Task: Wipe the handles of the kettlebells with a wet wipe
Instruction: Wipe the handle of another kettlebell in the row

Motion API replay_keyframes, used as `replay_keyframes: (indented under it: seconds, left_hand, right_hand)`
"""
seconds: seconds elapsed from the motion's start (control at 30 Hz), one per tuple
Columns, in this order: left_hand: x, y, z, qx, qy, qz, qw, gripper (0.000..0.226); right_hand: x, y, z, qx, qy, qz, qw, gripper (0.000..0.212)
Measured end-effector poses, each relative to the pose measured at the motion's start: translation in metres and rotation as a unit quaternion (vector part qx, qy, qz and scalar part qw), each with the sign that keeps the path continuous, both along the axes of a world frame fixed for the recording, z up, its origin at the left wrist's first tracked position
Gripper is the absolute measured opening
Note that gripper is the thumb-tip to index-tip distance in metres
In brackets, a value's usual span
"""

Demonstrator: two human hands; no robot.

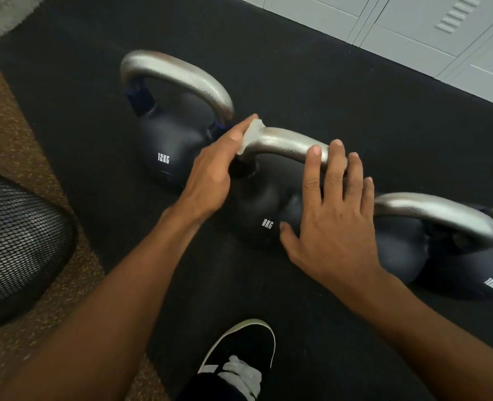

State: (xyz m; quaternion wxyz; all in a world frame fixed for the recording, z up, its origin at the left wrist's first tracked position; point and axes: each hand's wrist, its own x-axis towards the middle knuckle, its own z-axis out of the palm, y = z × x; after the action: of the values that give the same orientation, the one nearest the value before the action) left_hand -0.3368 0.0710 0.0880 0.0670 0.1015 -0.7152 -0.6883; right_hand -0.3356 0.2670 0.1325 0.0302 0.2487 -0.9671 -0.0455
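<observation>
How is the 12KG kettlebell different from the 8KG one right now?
The 12KG kettlebell stands untouched; the 8KG kettlebell has both hands on its handle, the left hand pressing a wet wipe there. The 12KG's handle arches taller, with blue at its base. Both have dark bodies and silvery handles.

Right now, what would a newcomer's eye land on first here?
The left hand pressing a wet wipe on the left end of the 8KG kettlebell's handle, centre frame, while the right hand steadies its other end. The bigger 12KG kettlebell stands behind, on the black mat.
</observation>
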Motion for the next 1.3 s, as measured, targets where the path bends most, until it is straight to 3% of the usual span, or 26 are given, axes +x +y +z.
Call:
replay_keyframes:
  seconds: [0.17,0.33,0.4,0.53,0.83,0.93,1.07,1.3]
  left_hand:
    - [-0.005,-0.005,0.004,0.036,0.006,-0.003,0.999,0.060]
    - [0.021,0.008,-0.012,-0.130,0.115,0.053,0.983,0.043]
    - [0.027,0.011,-0.013,-0.143,0.131,0.055,0.980,0.044]
    - [0.010,-0.001,-0.011,-0.098,0.078,0.047,0.991,0.045]
    - [-0.036,-0.028,0.014,-0.029,-0.107,-0.112,0.987,0.100]
    - [-0.024,-0.023,0.024,-0.128,-0.080,-0.081,0.985,0.086]
    - [0.028,0.012,0.023,-0.257,0.012,0.040,0.966,0.068]
    - [0.037,0.079,0.023,-0.141,-0.056,0.068,0.986,0.080]
  right_hand:
    - [0.001,0.000,0.001,0.002,0.003,-0.002,1.000,0.111]
    - [0.000,0.000,0.001,0.006,0.007,-0.003,1.000,0.112]
    - [0.000,-0.001,0.000,0.003,0.006,-0.004,1.000,0.112]
    - [0.001,-0.003,-0.001,-0.001,0.009,-0.007,1.000,0.112]
    - [0.000,0.000,0.001,0.004,0.004,0.000,1.000,0.112]
    - [-0.001,0.002,0.002,0.009,0.005,0.004,1.000,0.111]
    - [-0.001,0.003,0.002,0.005,0.010,0.006,1.000,0.110]
    - [-0.002,0.004,-0.002,-0.014,0.019,0.010,1.000,0.110]
